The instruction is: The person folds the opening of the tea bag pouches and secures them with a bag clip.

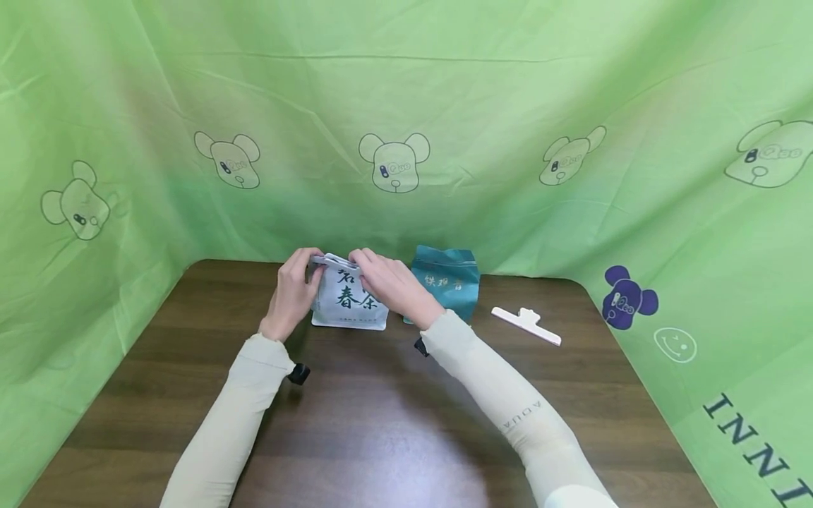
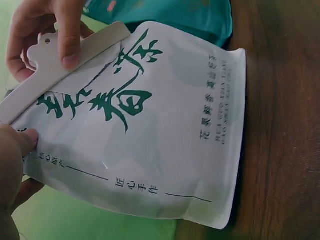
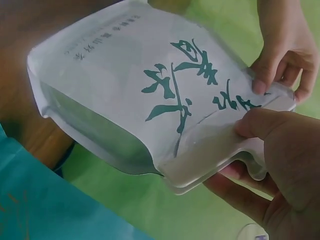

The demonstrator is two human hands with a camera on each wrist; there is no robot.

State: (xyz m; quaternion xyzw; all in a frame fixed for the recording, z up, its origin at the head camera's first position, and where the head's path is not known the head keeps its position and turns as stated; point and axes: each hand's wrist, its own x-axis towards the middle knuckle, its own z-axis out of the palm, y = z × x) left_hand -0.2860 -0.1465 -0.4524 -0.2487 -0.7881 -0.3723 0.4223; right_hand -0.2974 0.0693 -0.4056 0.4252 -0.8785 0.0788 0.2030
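Observation:
A white tea bag [image 1: 346,310] with green lettering stands upright at the back of the table, its top edge folded over. Across that fold lies a white bag clip [image 2: 50,70], seen closely in both wrist views. My right hand [image 1: 395,286] grips the clip, thumb on the front and fingers behind it. At the bag's other top corner, my left hand [image 1: 292,291] pinches the bag beside the clip's end, thumb on the printed face.
A teal tea bag [image 1: 449,279] stands just right of the white one. Farther right, a second white bag clip [image 1: 527,323] lies on the brown wooden table [image 1: 381,423]. Green printed cloth [image 1: 483,190] hangs behind and around the table.

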